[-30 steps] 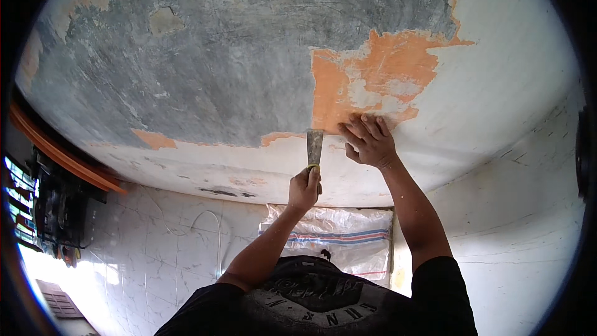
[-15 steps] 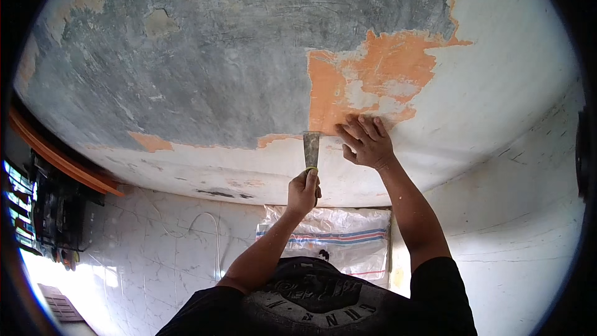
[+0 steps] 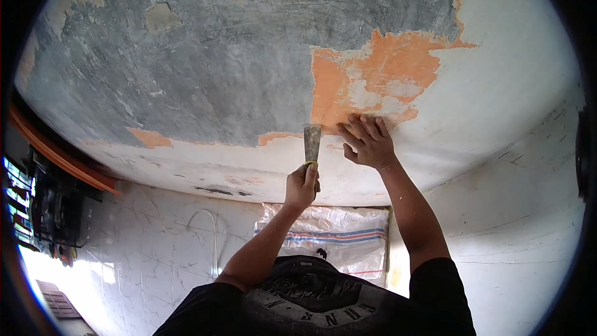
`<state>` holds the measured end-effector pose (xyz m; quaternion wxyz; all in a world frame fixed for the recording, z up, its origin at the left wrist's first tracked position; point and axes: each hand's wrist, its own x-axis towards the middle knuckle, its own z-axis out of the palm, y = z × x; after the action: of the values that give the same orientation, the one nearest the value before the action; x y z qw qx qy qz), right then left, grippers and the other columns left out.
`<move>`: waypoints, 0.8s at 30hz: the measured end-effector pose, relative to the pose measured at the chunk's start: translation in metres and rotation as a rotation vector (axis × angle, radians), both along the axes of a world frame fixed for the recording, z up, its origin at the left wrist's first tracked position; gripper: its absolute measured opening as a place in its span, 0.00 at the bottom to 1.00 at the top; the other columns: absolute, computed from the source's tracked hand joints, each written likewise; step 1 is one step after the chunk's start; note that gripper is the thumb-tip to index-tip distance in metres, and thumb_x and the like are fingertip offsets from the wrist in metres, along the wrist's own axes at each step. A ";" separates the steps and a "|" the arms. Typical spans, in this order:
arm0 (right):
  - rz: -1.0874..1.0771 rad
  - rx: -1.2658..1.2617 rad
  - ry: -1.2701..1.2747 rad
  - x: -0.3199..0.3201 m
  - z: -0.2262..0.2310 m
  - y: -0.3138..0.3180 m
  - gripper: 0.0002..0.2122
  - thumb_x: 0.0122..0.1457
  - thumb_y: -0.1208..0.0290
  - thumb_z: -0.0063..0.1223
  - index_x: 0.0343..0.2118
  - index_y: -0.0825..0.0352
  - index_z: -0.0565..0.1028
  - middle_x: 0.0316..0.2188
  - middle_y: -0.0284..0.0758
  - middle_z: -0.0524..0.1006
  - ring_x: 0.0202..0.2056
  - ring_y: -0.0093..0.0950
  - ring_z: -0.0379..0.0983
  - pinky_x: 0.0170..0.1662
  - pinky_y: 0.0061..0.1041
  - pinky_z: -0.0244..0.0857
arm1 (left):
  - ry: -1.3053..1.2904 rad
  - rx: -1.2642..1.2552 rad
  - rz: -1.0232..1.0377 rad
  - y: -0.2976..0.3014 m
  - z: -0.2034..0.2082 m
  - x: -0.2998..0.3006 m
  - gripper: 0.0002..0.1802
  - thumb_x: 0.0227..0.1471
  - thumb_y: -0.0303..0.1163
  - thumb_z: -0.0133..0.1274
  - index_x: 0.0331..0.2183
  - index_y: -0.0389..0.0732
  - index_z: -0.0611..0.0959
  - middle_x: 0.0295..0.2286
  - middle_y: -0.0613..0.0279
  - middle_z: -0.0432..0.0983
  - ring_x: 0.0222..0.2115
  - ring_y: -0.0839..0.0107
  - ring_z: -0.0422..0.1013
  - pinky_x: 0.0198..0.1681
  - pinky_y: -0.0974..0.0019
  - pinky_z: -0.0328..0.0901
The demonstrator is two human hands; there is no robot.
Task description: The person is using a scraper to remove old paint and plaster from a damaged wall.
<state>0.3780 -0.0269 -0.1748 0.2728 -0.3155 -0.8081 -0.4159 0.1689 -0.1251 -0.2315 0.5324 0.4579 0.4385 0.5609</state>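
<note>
A putty knife (image 3: 313,143) is gripped by its handle in my left hand (image 3: 302,185), blade pointing up the wall. Its wide edge meets the wall (image 3: 497,99) at the corner where grey, orange and white surfaces join. To the right, my right hand (image 3: 370,142) lies with fingers spread against the wall, holding nothing. The fingertips rest on the lower edge of the orange patch (image 3: 401,56). A large bare grey area (image 3: 217,68) stretches to the left and above, bordered by ragged white paint and thin orange strips.
A striped plastic sack (image 3: 336,236) lies on the marbled tile floor (image 3: 155,230) below the wall. A thin pale cable (image 3: 216,236) curves beside it. At the left are an orange-brown wooden edge (image 3: 68,155) and dark objects hanging near a bright window (image 3: 18,202).
The putty knife in my left hand has shifted slightly upward along the wall. My right hand stays pressed at about the same place; the view has moved a little.
</note>
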 end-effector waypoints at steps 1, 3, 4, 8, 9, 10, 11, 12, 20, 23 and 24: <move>-0.005 0.000 0.001 -0.001 0.001 0.000 0.27 0.55 0.58 0.45 0.61 0.44 0.67 0.65 0.25 0.62 0.68 0.28 0.47 0.71 0.40 0.31 | 0.010 -0.050 0.009 -0.005 -0.019 -0.001 0.22 0.65 0.44 0.44 0.24 0.38 0.72 0.15 0.68 0.65 0.13 0.78 0.65 0.16 0.71 0.61; 0.000 0.020 -0.011 -0.003 0.003 -0.001 0.27 0.56 0.58 0.45 0.61 0.44 0.67 0.65 0.25 0.61 0.68 0.28 0.46 0.71 0.40 0.31 | -0.016 -0.108 0.007 -0.014 -0.038 -0.002 0.23 0.65 0.44 0.44 0.24 0.38 0.72 0.15 0.68 0.65 0.12 0.78 0.65 0.16 0.71 0.61; -0.001 0.024 -0.010 -0.003 0.004 0.000 0.27 0.56 0.58 0.45 0.61 0.44 0.67 0.65 0.25 0.61 0.68 0.28 0.46 0.71 0.40 0.31 | -0.015 -0.132 0.005 -0.016 -0.037 -0.001 0.22 0.65 0.43 0.44 0.24 0.38 0.73 0.15 0.69 0.65 0.12 0.79 0.64 0.16 0.71 0.60; 0.013 0.015 -0.011 0.000 -0.001 0.000 0.27 0.56 0.58 0.44 0.62 0.45 0.66 0.66 0.26 0.59 0.68 0.29 0.46 0.71 0.40 0.30 | -0.019 -0.149 0.011 -0.016 -0.039 -0.003 0.22 0.65 0.42 0.45 0.24 0.37 0.74 0.14 0.69 0.65 0.12 0.80 0.64 0.16 0.70 0.59; 0.013 0.025 -0.010 0.001 -0.002 0.000 0.27 0.56 0.58 0.44 0.62 0.45 0.65 0.66 0.26 0.59 0.68 0.29 0.46 0.71 0.41 0.30 | 0.014 -0.143 0.016 -0.015 -0.041 -0.005 0.22 0.65 0.42 0.45 0.24 0.37 0.74 0.13 0.69 0.65 0.12 0.80 0.64 0.16 0.70 0.59; 0.019 0.021 -0.010 0.000 -0.001 0.000 0.27 0.56 0.58 0.44 0.62 0.45 0.65 0.66 0.26 0.59 0.68 0.29 0.46 0.71 0.41 0.30 | 0.014 -0.147 0.021 -0.014 -0.044 -0.007 0.22 0.65 0.42 0.45 0.24 0.37 0.74 0.13 0.69 0.65 0.12 0.80 0.64 0.16 0.70 0.59; 0.017 0.020 -0.007 0.000 0.000 0.000 0.27 0.56 0.58 0.44 0.62 0.45 0.65 0.66 0.26 0.59 0.68 0.29 0.46 0.71 0.40 0.31 | 0.078 -0.124 0.029 -0.011 -0.047 -0.010 0.22 0.64 0.42 0.46 0.24 0.36 0.74 0.13 0.69 0.65 0.12 0.79 0.64 0.16 0.70 0.59; 0.016 0.019 -0.005 -0.001 0.001 0.000 0.27 0.57 0.58 0.44 0.62 0.45 0.65 0.66 0.26 0.59 0.68 0.29 0.46 0.71 0.40 0.31 | 0.143 -0.101 0.037 -0.007 -0.050 -0.012 0.22 0.64 0.42 0.46 0.23 0.36 0.74 0.12 0.68 0.66 0.13 0.79 0.65 0.17 0.70 0.59; 0.022 -0.008 0.006 0.002 0.002 0.000 0.27 0.56 0.58 0.44 0.62 0.45 0.66 0.65 0.26 0.60 0.68 0.29 0.46 0.71 0.40 0.31 | 0.058 0.044 -0.005 0.016 0.005 0.002 0.21 0.64 0.40 0.46 0.25 0.35 0.74 0.14 0.67 0.67 0.13 0.79 0.65 0.18 0.71 0.60; 0.014 -0.015 0.001 -0.003 0.003 -0.001 0.27 0.56 0.58 0.44 0.62 0.45 0.66 0.65 0.26 0.60 0.68 0.28 0.46 0.71 0.40 0.31 | 0.055 -0.010 -0.004 -0.001 -0.040 -0.010 0.20 0.64 0.40 0.46 0.25 0.35 0.74 0.14 0.68 0.67 0.13 0.80 0.65 0.18 0.71 0.60; 0.015 -0.022 -0.004 -0.003 0.005 -0.002 0.27 0.56 0.58 0.44 0.62 0.45 0.66 0.65 0.26 0.60 0.68 0.28 0.46 0.71 0.40 0.31 | 0.059 -0.044 0.010 -0.002 -0.052 -0.010 0.20 0.64 0.39 0.46 0.25 0.35 0.74 0.15 0.68 0.67 0.13 0.80 0.64 0.17 0.71 0.60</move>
<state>0.3746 -0.0290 -0.1696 0.2709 -0.3118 -0.8156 -0.4053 0.1585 -0.1274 -0.2838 0.5264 0.4603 0.4683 0.5402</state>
